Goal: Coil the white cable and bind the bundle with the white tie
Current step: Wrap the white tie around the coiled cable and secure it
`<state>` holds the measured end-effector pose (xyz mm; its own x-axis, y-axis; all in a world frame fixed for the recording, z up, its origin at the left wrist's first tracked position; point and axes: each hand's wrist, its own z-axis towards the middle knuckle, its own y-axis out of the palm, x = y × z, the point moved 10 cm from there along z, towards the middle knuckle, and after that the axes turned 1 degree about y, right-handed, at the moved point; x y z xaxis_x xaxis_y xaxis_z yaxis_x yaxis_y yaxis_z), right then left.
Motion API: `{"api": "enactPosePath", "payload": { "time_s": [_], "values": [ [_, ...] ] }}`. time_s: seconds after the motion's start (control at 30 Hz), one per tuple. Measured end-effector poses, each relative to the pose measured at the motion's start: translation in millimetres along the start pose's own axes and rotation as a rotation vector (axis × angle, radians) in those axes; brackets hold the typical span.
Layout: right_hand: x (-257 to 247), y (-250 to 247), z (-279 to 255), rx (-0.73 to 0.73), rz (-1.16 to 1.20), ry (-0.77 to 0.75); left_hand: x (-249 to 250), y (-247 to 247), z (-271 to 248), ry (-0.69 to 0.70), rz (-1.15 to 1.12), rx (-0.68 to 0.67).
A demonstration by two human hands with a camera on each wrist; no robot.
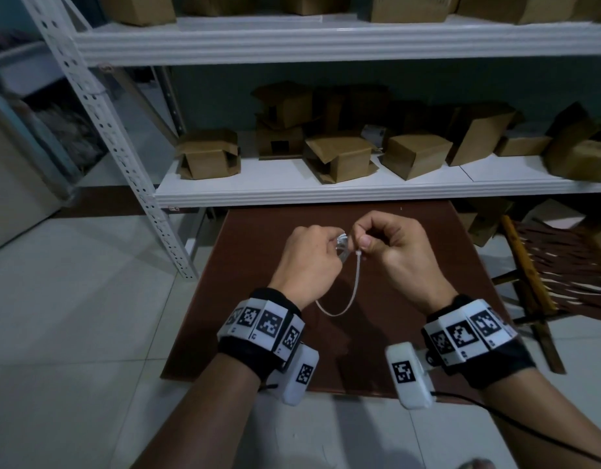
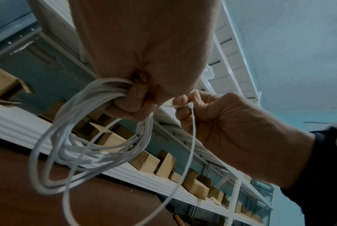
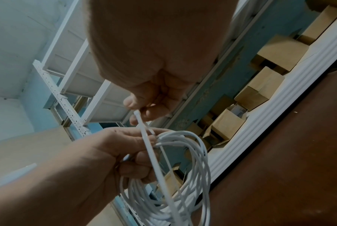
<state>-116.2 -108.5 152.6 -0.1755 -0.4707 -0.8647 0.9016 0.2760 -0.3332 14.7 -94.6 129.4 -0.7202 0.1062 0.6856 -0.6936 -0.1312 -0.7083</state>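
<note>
The white cable (image 2: 70, 145) is wound into a loose coil of several loops. My left hand (image 1: 306, 258) grips it in a fist at the top, and the loops hang down over the brown table (image 1: 258, 333). In the head view only a bit of the coil (image 1: 341, 245) shows between my hands. My right hand (image 1: 390, 245) pinches the head of the white tie (image 2: 190, 105) right beside the left fist. A short end sticks out beside the head. The tie's strap (image 1: 348, 292) sags in a long loop toward my left wrist. In the right wrist view the strap (image 3: 156, 160) crosses the coil (image 3: 198, 160).
A white metal shelf (image 1: 326, 191) with several cardboard boxes (image 1: 339, 157) stands just behind the table. Its perforated upright (image 1: 123, 157) is at the left. A woven wooden chair (image 1: 563, 265) stands at the right. Pale tile floor (image 1: 89, 299) surrounds the table.
</note>
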Motion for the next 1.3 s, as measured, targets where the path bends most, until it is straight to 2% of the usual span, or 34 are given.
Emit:
{"api": "enactPosePath", "payload": {
  "time_s": [0.2, 0.4, 0.6, 1.3],
  "values": [
    [1, -11, 1, 0.111, 0.073, 0.0, -2, 3, 1, -0.012, -0.018, 0.004],
    [-7, -19, -1, 0.174, -0.06, -0.068, -5, 0, 5, -0.018, -0.005, 0.04],
    [-7, -24, -5, 0.229, -0.133, -0.065, -2, 4, 4, -0.02, -0.008, 0.021],
    [-9, -27, -8, 0.292, -0.23, -0.081, 0, 6, 2, -0.009, -0.041, 0.004]
  ]
}}
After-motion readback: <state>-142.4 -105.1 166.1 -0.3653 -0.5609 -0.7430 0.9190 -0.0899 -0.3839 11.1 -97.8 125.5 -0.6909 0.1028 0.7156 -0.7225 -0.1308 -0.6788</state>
